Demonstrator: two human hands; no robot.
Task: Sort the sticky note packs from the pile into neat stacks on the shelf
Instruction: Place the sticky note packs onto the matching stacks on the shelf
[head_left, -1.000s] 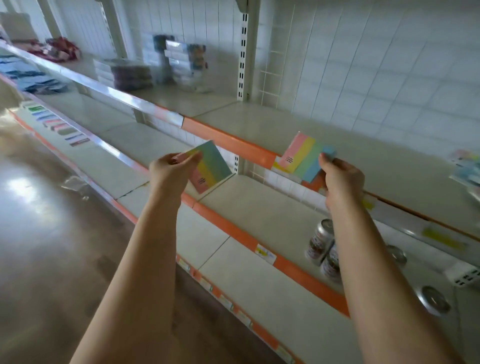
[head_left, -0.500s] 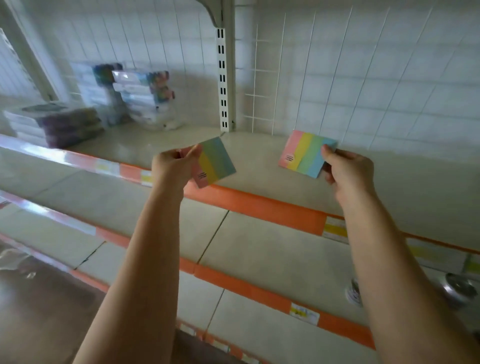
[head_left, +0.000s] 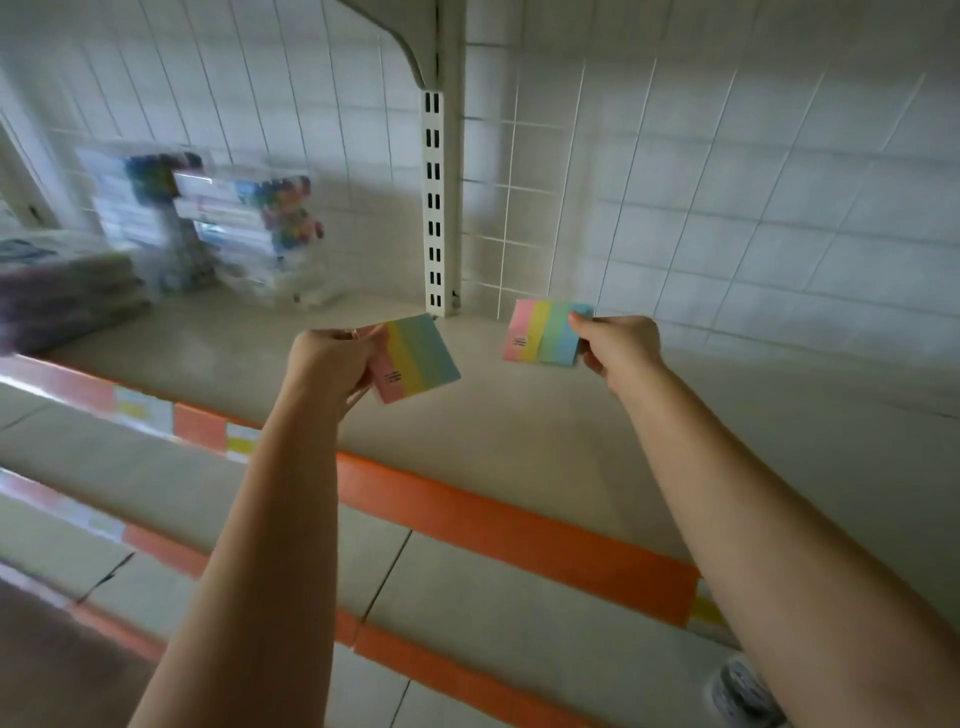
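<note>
Sticky note packs, one per hand, both held in the air over the upper shelf (head_left: 519, 431). Left hand (head_left: 332, 358) has its fingers curled round the near-left edge of the left pack (head_left: 415, 361), which is tilted, pink strip near and blue strip far. Right hand (head_left: 615, 345) pinches the right edge of the right pack (head_left: 540, 335), thumb on the top face, pink strip at left. Packs are apart from each other and neither touches the shelf.

Step in hand, as I read it: carry/placement, with no sticky note stack visible on this shelf section yet. Next move calls for lowering both packs flat onto the bare surface to the right of the slotted upright (head_left: 435, 208), edges squared, either side by side or one on the other. Left pack needs levelling first. Risk: a one-edge pinch lets a pack swing on release.

Further out: blurred clear boxes of markers (head_left: 244, 234) at far left on the same shelf, flat wrapped packs (head_left: 62, 291) left of them. Orange price strip (head_left: 519, 525) runs along the near edge, a can top (head_left: 743, 691) low at right.

Versus half a second ago: both hands have moved further in over the shelf, toward the back wall; view has tilted up, lower shelves mostly out of frame. Grips unchanged.
</note>
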